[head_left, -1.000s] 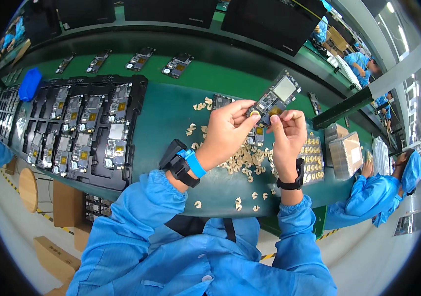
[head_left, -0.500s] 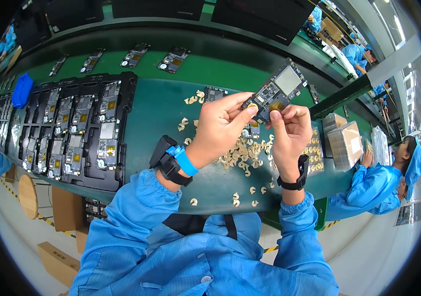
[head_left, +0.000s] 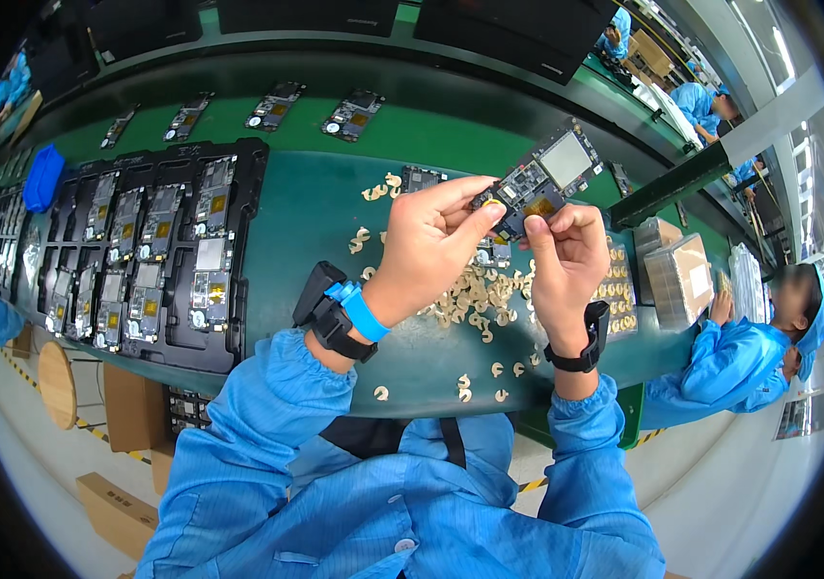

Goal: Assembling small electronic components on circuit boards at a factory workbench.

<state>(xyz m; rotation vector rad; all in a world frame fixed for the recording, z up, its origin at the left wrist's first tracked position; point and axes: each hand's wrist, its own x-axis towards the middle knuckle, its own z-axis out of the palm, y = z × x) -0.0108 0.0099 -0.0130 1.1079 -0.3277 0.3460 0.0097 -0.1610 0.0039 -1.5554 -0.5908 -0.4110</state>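
Note:
A dark circuit board (head_left: 554, 166) with a large silver shield plate and a gold patch hangs tilted above the bench, gripped by both hands. My left hand (head_left: 436, 241) pinches its lower left end, thumb pressed on top by a small yellowish spot; what lies under the thumb is hidden. On the near edge, beside the gold patch, my right hand (head_left: 571, 265) closes thumb and fingers. Below them spreads a pile of small cream C-shaped pieces (head_left: 475, 299). Another circuit board (head_left: 494, 254) lies partly hidden beneath the held one, and one more board (head_left: 422, 179) rests behind my left hand.
On the left, a black tray (head_left: 250, 183) carries rows of circuit boards, with a blue bin (head_left: 42, 179) beyond it. Several boards sit on the green strip (head_left: 311, 135) at the back. Clear boxes (head_left: 677, 280) and a person in blue (head_left: 721, 362) are at right.
The boards on the back green strip have slid slightly right. My left thumb has shifted slightly over the board's end; both hands keep their hold.

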